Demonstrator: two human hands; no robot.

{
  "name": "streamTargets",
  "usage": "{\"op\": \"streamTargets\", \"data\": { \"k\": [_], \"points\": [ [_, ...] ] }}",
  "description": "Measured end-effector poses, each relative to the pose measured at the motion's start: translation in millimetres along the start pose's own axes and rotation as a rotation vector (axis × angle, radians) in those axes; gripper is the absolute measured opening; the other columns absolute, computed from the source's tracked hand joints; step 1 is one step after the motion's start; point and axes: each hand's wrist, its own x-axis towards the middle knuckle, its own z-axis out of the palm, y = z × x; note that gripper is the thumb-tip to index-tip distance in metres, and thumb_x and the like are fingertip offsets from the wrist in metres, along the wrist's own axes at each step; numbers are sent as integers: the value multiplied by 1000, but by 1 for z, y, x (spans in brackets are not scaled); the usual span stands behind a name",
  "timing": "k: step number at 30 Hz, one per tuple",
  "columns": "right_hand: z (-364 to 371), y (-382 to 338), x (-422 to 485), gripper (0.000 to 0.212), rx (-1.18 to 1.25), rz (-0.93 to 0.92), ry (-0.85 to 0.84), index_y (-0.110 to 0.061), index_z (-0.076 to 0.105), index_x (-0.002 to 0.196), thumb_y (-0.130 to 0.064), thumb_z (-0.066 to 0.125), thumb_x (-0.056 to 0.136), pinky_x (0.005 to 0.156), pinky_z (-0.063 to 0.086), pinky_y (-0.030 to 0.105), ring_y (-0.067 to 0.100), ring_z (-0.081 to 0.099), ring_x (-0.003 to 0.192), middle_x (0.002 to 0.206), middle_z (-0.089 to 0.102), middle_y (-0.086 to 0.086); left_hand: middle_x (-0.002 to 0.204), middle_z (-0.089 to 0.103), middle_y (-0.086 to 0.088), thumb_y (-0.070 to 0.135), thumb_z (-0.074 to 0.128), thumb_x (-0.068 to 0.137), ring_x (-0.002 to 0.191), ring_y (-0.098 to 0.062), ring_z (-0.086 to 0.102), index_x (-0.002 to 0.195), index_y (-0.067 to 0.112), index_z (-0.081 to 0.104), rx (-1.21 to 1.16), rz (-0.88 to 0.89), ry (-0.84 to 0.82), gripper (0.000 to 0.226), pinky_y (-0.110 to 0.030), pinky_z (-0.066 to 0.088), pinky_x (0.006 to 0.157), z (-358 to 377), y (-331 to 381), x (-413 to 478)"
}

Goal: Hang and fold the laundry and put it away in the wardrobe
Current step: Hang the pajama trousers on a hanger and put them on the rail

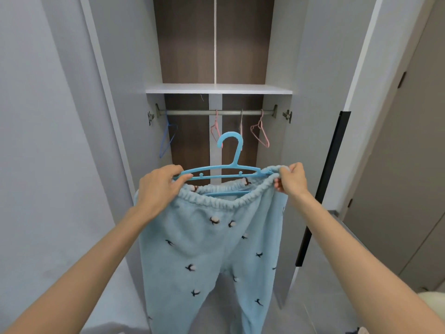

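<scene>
The 2 arms stretch forward; the left hand [159, 186] curls round the left end of the blue hanger [237, 154], the right hand [292, 179] pinches the waistband [216, 201] at its right end.

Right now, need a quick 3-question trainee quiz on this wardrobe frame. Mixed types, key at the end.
1. Multiple choice: the right hand pinches A) the waistband of the trousers, B) a sock, C) a door handle.
2. True or false: the blue hanger gripped by the left hand already hangs on the rail.
3. Fill in: the white shelf sits ____ the rail.
Key: 1 A; 2 false; 3 above.
</scene>
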Motion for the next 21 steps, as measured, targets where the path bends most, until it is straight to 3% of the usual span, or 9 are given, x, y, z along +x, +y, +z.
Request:
{"op": "streamTargets", "data": {
  "k": [3,6,9,12,14,16,18,19,21],
  "points": [
    [11,-13,-1,20,130,-2,-18,-18,31,79,-6,39,93,39,45,19,12,52,40,65,55,10,63,47,9,41,57,90,59,-14,47,67,25,47,39,60,-6,30,-25,28,49,7,7,-5],
    [14,-13,0,20,119,-19,-54,-17,31,81,-5,42,91,51,55,25,18,61,50,79,61,16,62,50,11,44,58,90,61,-11,48,68,31,52,-93,-60,13,25,-25,29,51,8,6,-3],
    [6,0,4,19,-115,-69,-149,-14,35,90,-7,53,90,70,55,32,20,62,71,95,63,16,60,50,19,47,58,88,61,-6,47,70,37,56,-171,-123,20,21,-23,29,52,4,-4,1],
    [0,9,5,21,-410,-270,-90,-13,41,91,-10,59,82,58,43,26,19,50,77,86,54,4,60,51,21,48,58,88,60,-3,49,71,38,58,-209,-126,8,20,-22,30,52,3,-14,5],
    [-1,13,4,31,-568,-469,3,-15,43,100,-14,64,76,61,39,25,18,42,92,102,48,4,61,53,19,47,59,87,61,-3,49,71,37,59,-236,-131,6,20,-22,33,53,2,-20,8],
    [-2,13,5,52,-635,-611,6,-14,41,122,-19,66,77,89,43,33,21,34,114,128,39,8,62,53,17,46,59,88,61,-5,49,71,34,60,-253,-122,2,20,-23,35,54,1,-26,11],
    [-3,11,9,63,-704,-648,-114,-18,35,136,-32,64,83,113,18,47,23,31,131,141,37,7,63,54,15,43,60,88,62,-6,49,73,31,61,-281,-118,-9,19,-25,37,56,1,-30,13],
    [-3,10,11,61,-767,-651,-168,-20,36,136,-43,62,85,115,11,50,22,37,129,136,43,4,64,54,15,42,60,89,63,-7,49,74,30,61,-290,-118,-12,18,-25,37,56,1,-31,14],
    [-1,7,12,55,-848,-694,-200,-23,46,123,-59,58,83,106,32,44,18,54,105,111,56,0,64,54,14,39,61,88,61,-7,49,74,28,61,-300,-102,4,17,-24,37,57,1,-32,14]
  ]
}}
